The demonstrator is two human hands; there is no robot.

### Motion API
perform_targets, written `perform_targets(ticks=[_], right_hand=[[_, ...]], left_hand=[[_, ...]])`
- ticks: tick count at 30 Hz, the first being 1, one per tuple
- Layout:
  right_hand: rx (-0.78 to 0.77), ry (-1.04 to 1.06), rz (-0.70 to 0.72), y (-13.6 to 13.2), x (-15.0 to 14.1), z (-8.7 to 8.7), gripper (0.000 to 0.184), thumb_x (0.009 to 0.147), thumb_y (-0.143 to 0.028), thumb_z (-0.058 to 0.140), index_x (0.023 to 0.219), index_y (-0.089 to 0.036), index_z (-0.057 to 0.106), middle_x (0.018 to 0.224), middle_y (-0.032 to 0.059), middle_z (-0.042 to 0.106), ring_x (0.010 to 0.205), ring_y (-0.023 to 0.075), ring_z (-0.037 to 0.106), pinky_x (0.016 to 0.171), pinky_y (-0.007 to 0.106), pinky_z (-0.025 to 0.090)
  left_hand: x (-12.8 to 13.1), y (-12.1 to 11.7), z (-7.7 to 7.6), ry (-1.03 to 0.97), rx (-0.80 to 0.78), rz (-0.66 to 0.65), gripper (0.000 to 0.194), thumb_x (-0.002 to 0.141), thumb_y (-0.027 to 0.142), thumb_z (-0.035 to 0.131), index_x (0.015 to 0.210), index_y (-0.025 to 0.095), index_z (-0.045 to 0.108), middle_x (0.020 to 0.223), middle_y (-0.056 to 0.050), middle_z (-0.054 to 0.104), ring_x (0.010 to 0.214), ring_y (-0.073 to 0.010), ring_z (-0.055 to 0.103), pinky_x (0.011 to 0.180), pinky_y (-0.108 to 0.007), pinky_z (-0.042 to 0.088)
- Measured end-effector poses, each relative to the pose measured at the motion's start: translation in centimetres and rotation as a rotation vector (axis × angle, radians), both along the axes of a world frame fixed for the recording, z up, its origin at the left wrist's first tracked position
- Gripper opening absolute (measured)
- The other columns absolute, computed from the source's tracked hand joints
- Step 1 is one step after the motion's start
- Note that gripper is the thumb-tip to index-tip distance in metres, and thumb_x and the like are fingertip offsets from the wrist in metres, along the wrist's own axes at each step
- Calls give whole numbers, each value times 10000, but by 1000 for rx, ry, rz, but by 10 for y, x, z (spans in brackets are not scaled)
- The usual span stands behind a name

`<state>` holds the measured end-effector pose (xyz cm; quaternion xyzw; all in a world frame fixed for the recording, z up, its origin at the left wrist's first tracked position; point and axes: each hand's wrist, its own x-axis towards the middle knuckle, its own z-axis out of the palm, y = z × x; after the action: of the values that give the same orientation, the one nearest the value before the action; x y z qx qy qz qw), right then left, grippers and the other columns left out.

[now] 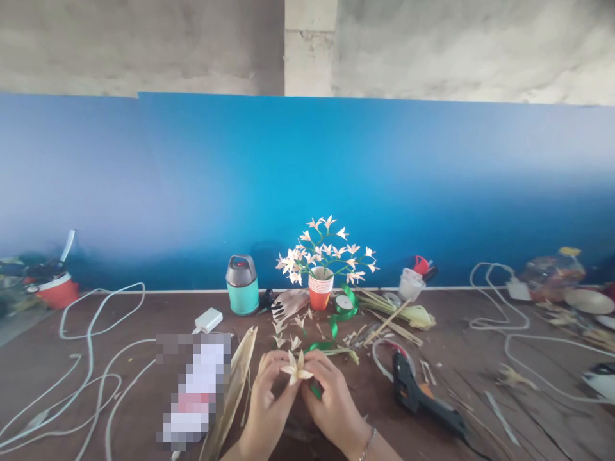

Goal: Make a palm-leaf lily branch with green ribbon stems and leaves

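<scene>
Between my two hands a pale cream artificial flower (296, 370) with pointed petals faces up. My left hand (269, 390) pinches it from the left side. My right hand (331, 394), with a bracelet at the wrist, has its fingers closed at the flower's right side, where green ribbon (317, 346) runs by the fingers. The flower's stem is hidden by the hands. Just beyond lie several loose cream flowers (294, 322). Behind them stands a red paper cup stack (320, 296) holding many similar flowers (331, 251) on green stems.
A black glue gun (423, 400) lies right of my hands. A dry husk leaf (235, 384) lies left, beside a blurred-out object (195, 390). A teal flask (243, 296), a ribbon roll (343, 302) and dried stalks (408, 314) stand or lie behind. White cables (91, 346) cover the left.
</scene>
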<state>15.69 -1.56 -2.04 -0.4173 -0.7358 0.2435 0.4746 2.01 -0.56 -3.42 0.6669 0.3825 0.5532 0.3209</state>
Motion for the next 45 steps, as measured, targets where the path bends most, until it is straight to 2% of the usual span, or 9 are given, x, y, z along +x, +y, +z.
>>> perform_targets(ticks=[14,22,26,31,36,38,40,42,45], right_hand=[[-38,8,-37,-2,-3,5,162,765,-65,462,719,-177,570,716,10,547,667,139,493,614,233,386],[-546,504,-81,0,-17,9,159,678,-225,544,538,-162,506,494,-59,358,491,89,294,470,216,218],[-596,621,-73,0,-22,13,228,630,-297,602,492,-160,483,476,-63,349,485,80,255,466,217,191],[-550,576,-145,5,-20,8,183,611,-274,592,501,-152,512,473,-50,417,479,80,328,463,206,257],[-600,535,-256,22,5,2,246,677,-359,544,548,-149,547,385,-68,386,340,55,255,365,198,154],[-532,476,-294,27,20,5,262,702,-380,550,595,-144,588,410,-51,441,355,66,309,379,202,206],[-376,216,-424,31,36,10,321,753,-392,500,575,-146,600,443,-15,497,424,115,438,432,223,312],[-197,-34,-564,33,52,15,190,756,-290,499,762,-154,631,685,35,634,619,171,569,566,252,410],[-228,-607,-700,34,71,21,202,770,-156,450,852,-174,634,892,70,653,816,187,598,670,260,417]], left_hand=[[-3,0,6,-20,-82,66,139,802,302,537,750,179,574,817,-50,598,800,-186,581,758,-292,469],[-5,-4,0,68,163,95,90,810,216,520,764,191,594,841,-59,617,824,-195,571,742,-315,474],[-7,-4,2,118,273,94,94,804,155,510,788,200,591,854,-61,625,818,-194,570,734,-323,476],[-7,-8,9,148,405,58,136,781,99,509,773,211,586,821,-58,640,758,-190,575,698,-329,477],[-2,-13,6,107,443,-46,144,774,95,512,800,219,580,765,-51,634,736,-193,570,713,-354,466],[-2,-8,4,101,295,48,128,801,132,508,724,209,576,765,-45,626,780,-190,576,741,-334,459],[-3,-1,3,35,139,191,87,802,221,540,730,195,580,777,-45,627,780,-188,589,735,-305,467],[-5,6,2,-27,12,257,127,778,301,575,741,181,590,759,-45,632,760,-193,600,723,-289,475],[-8,11,-1,-91,-94,283,194,745,364,604,749,169,608,739,-45,646,723,-197,608,688,-274,483]])
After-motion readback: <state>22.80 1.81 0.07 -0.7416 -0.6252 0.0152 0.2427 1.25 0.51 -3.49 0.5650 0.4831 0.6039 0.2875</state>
